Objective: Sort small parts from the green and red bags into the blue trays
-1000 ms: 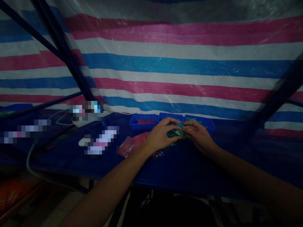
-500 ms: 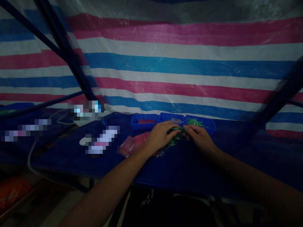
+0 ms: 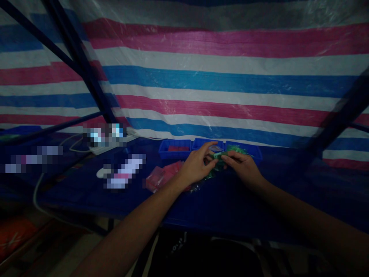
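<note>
Blue table (image 3: 219, 209) is extending to its near edge well in front of the middle blue tray (image 3: 198, 145), giving elbow room there; pink packets (image 3: 164, 175) are lying front-left of that tray. Just in front of it, right hand (image 3: 242, 163) is pinching a green packet (image 3: 219, 156), left hand (image 3: 197, 163) curling at its other end, index raised, grip unclear.

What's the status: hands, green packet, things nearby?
Right hand pinches green packet; left hand at its other end, grip unclear. Pink packets close left. Blue trays behind.
</note>
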`<state>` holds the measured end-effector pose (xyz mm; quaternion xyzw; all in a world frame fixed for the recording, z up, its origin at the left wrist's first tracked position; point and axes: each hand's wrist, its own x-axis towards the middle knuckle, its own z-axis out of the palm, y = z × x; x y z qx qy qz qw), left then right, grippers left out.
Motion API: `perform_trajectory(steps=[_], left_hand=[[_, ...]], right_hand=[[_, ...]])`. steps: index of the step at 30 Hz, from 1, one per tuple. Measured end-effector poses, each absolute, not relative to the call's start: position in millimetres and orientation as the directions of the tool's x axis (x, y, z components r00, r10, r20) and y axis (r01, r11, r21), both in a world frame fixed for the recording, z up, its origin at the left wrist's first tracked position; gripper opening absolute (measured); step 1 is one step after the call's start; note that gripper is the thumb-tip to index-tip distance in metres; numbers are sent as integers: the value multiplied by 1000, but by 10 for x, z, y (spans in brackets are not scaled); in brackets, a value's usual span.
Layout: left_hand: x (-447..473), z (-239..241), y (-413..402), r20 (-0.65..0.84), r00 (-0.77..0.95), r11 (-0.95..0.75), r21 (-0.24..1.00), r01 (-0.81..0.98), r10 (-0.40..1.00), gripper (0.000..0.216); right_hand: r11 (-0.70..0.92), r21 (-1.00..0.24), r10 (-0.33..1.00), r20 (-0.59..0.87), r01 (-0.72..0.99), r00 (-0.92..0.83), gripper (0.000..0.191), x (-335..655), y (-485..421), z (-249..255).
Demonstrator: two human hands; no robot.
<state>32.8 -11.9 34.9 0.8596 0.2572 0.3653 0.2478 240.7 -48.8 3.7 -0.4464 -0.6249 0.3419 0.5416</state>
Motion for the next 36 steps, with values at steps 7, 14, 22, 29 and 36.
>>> perform_trajectory(steps=[7,14,22,29,36], left_hand=[[320,357,-102,519,553,-737,604,303,652,54],[333,372,-138,583,551,-799,498,338,597,47],[329,352,-136,632,647,-904,283,320,427,44],[301,362,-100,654,607,-892,325,313,452,22],[309,373,-96,599,579,-832,425,356,553,17]], right_hand=[[278,-958,961,277,72,-13,31,2382,-490,-5],[295,-956,955,294,-8,32,37,2398,-428,-47],[239,-958,971,240,-158,16,56,2384,-461,-18],[164,-972,984,172,-169,-35,35,2363,-468,-21],[188,-982,982,187,2,-34,33,2387,-507,-7]])
